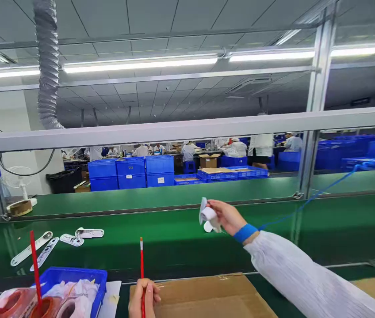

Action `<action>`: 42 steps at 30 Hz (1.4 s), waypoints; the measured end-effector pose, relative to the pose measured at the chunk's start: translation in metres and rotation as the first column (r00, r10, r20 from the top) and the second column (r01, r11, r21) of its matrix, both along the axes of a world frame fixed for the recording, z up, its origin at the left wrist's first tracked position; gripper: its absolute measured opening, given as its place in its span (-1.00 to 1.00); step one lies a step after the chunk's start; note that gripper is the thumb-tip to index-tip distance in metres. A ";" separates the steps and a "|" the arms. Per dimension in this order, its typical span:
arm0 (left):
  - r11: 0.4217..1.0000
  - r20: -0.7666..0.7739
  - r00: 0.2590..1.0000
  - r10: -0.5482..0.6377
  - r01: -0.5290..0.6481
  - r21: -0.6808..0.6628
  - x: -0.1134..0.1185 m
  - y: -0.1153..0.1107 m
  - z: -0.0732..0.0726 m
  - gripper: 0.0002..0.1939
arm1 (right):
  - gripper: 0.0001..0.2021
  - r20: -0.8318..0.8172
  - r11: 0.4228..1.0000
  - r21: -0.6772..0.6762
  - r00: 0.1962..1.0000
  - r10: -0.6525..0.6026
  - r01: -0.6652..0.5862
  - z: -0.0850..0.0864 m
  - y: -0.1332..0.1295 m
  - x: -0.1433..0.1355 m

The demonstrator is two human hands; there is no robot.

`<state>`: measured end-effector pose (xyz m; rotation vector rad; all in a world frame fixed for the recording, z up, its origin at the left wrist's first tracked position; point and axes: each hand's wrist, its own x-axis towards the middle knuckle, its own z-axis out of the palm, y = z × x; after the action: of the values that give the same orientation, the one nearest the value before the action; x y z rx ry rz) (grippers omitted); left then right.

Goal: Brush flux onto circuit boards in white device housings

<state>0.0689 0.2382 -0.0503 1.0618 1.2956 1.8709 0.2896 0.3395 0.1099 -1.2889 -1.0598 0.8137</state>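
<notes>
My left hand is closed around a thin red stick, held upright with a pale band near its top; whether it is a brush or a pencil I cannot tell. Out over the green conveyor belt, my right hand pinches a small white part with rounded, disc-like ends. Its exact kind is unclear. A blue wrist strap circles my right wrist, and its cord runs off to the right. Below my hands lies a brown cardboard sheet.
Several flat white pieces lie on the belt at left. A blue tray holds tape rolls and wrapping, with another red stick upright nearby. A tape roll sits by the left post. A metal crossbar spans ahead; people work beyond blue bins.
</notes>
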 end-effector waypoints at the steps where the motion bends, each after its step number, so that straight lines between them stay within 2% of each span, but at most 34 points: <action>1: 0.997 -0.036 0.999 0.029 -0.026 0.075 0.001 -0.005 0.009 -0.64 | -0.87 -0.038 0.997 -0.010 0.996 0.078 -0.079 0.001 -0.018 -0.014; 3: 0.967 -0.091 0.992 0.091 -0.066 0.246 0.004 -0.017 0.030 -0.71 | -0.82 -0.122 0.967 -0.028 0.961 0.249 -0.254 -0.001 -0.056 -0.040; 5: 0.920 -0.101 0.990 0.097 -0.051 0.387 0.005 -0.031 0.054 -0.75 | -0.74 -0.391 0.843 0.017 0.772 0.501 -0.538 -0.003 -0.091 -0.066; 7: 0.889 -0.116 0.989 0.092 -0.029 0.456 0.003 -0.044 0.075 -0.77 | -0.69 -0.500 0.731 0.074 0.609 0.616 -0.679 -0.006 -0.123 -0.088; 9: 0.862 -0.151 0.985 0.083 0.005 0.508 -0.004 -0.054 0.090 -0.77 | -0.65 -0.539 0.622 0.115 0.478 0.694 -0.774 -0.007 -0.150 -0.107; 11: 0.817 -0.225 0.966 0.129 0.025 0.575 -0.013 -0.059 0.100 -0.76 | -0.62 -0.557 0.537 0.164 0.372 0.743 -0.827 -0.008 -0.173 -0.119; 14: 0.769 -0.322 0.926 0.198 0.057 0.637 -0.025 -0.064 0.106 -0.73 | -0.58 -0.540 0.490 0.262 0.295 0.788 -0.831 -0.008 -0.197 -0.128; 15: 0.774 -0.330 0.930 0.164 0.087 0.628 -0.027 -0.065 0.107 -0.72 | -0.57 -0.520 0.487 0.293 0.291 0.803 -0.823 -0.008 -0.202 -0.129; 18: 0.817 -0.271 0.962 -0.039 0.186 0.545 -0.024 -0.074 0.114 -0.76 | -0.53 -0.434 0.470 0.343 0.307 0.847 -0.813 -0.008 -0.211 -0.125; 20: 0.869 -0.185 0.979 -0.085 0.164 0.467 -0.019 -0.080 0.119 -0.83 | -0.52 -0.362 0.477 0.310 0.362 0.859 -0.822 -0.009 -0.214 -0.118; 22: 0.918 -0.102 0.994 -0.047 0.084 0.388 -0.015 -0.084 0.124 -0.87 | -0.56 -0.266 0.551 0.218 0.494 0.828 -0.805 -0.009 -0.217 -0.109; 24: 0.944 -0.052 0.998 -0.020 0.036 0.329 -0.017 -0.085 0.127 -0.86 | -0.65 -0.121 0.678 0.121 0.667 0.735 -0.725 -0.009 -0.216 -0.098; 26: 0.952 -0.017 0.998 -0.056 0.058 0.302 -0.021 -0.083 0.127 -0.84 | -0.72 0.061 0.801 0.088 0.806 0.589 -0.592 -0.009 -0.211 -0.090; 27: 0.954 0.009 0.996 -0.086 0.080 0.289 -0.024 -0.083 0.127 -0.83 | -0.71 0.148 0.841 0.086 0.842 0.519 -0.534 -0.010 -0.207 -0.087; 28: 0.957 0.045 0.992 -0.120 0.103 0.271 -0.027 -0.082 0.127 -0.83 | -0.68 0.219 0.856 0.075 0.846 0.486 -0.511 -0.012 -0.202 -0.087; 29: 0.961 0.085 0.985 -0.148 0.123 0.249 -0.029 -0.082 0.127 -0.82 | -0.64 0.253 0.844 0.050 0.824 0.506 -0.534 -0.015 -0.197 -0.088; 30: 0.964 0.117 0.978 -0.171 0.142 0.224 -0.030 -0.083 0.128 -0.81 | -0.59 0.235 0.793 0.013 0.773 0.589 -0.609 -0.019 -0.192 -0.091; 31: 0.967 0.140 0.972 -0.189 0.160 0.197 -0.031 -0.083 0.129 -0.80 | -0.55 0.162 0.697 -0.018 0.686 0.709 -0.716 -0.025 -0.189 -0.095; 33: 0.968 0.144 0.963 -0.229 0.209 0.139 -0.031 -0.084 0.132 -0.79 | -0.52 -0.057 0.447 -0.001 0.446 0.893 -0.895 -0.038 -0.185 -0.105; 34: 0.962 0.134 0.956 -0.261 0.246 0.114 -0.031 -0.084 0.134 -0.79 | -0.51 -0.155 0.379 0.028 0.370 0.916 -0.925 -0.046 -0.185 -0.110; 35: 0.953 0.124 0.947 -0.298 0.288 0.090 -0.031 -0.084 0.135 -0.79 | -0.51 -0.228 0.369 0.037 0.352 0.908 -0.929 -0.053 -0.185 -0.114; 36: 0.942 0.109 0.936 -0.334 0.329 0.068 -0.032 -0.083 0.135 -0.80 | -0.53 -0.265 0.400 0.020 0.381 0.886 -0.916 -0.059 -0.186 -0.118; 38: 0.931 0.058 0.930 -0.364 0.362 0.044 -0.035 -0.080 0.134 -0.82 | -0.58 -0.284 0.499 -0.023 0.484 0.827 -0.866 -0.066 -0.187 -0.121; 40: 0.953 -0.060 0.955 -0.292 0.295 0.063 -0.039 -0.078 0.132 -0.84 | -0.61 -0.313 0.555 -0.031 0.535 0.785 -0.831 -0.067 -0.186 -0.122; 42: 0.969 -0.248 0.953 -0.172 0.210 0.132 -0.043 -0.077 0.131 -0.87 | -0.62 -0.381 0.565 -0.026 0.531 0.757 -0.825 -0.061 -0.185 -0.121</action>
<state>0.0258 0.1613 0.0806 1.4752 1.1375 1.7624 0.1687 0.1548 0.0485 -0.7094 -1.3153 1.8293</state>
